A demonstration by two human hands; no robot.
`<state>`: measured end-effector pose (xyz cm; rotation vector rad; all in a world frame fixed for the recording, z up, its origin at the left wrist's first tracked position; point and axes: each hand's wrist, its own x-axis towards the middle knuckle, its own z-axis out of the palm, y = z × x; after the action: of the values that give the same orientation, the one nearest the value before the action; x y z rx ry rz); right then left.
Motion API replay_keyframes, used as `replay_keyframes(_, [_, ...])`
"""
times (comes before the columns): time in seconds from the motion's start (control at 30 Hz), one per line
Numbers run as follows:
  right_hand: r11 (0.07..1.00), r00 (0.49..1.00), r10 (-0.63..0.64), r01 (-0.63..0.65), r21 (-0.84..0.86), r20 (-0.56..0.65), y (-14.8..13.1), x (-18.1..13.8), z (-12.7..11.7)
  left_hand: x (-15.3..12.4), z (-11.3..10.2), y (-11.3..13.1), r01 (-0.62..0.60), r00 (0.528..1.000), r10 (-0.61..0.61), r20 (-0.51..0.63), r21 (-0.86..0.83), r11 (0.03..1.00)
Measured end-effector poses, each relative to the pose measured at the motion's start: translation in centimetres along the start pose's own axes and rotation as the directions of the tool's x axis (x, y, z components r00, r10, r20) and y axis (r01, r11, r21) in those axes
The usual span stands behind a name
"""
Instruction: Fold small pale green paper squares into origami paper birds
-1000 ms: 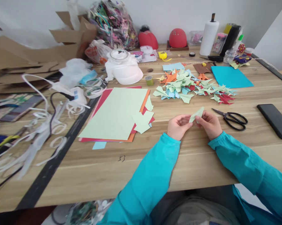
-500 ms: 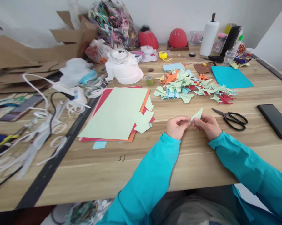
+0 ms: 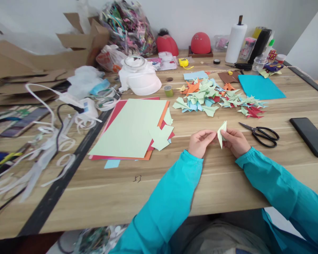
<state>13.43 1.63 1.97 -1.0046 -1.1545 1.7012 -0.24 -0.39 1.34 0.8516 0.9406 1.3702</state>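
Note:
My right hand (image 3: 236, 141) pinches a folded pale green paper piece (image 3: 222, 133) between thumb and fingers. The piece stands roughly upright, one point up and one down. My left hand (image 3: 201, 141) is just left of it, thumb and forefinger closed together at the paper's left edge. Whether those fingertips grip any of it cannot be made out. Black-handled scissors (image 3: 264, 135) lie right of my right hand. Beyond my hands is a heap of folded paper pieces (image 3: 205, 93) in green, orange, blue and red.
Left of my hands lies a stack of coloured sheets (image 3: 129, 128), green on top, with green cut pieces (image 3: 161, 137) at its right edge. A black phone (image 3: 310, 137) is at the far right. Behind the heap lie turquoise paper (image 3: 262, 86) and a thread spool (image 3: 168, 91).
The folded green paper has turned from slanting to upright and now sits in my right fingers. My left fingertips have drawn slightly away from its middle.

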Motion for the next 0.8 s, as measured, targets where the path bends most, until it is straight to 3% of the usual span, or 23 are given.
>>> replay_keyframes(0.8, [0.999,0.999,-0.009,0.011,-0.047,0.044,0.43,0.11,-0.36,-0.07,0.13,0.3,0.023,0.999,-0.021,-0.025,0.07,0.997])
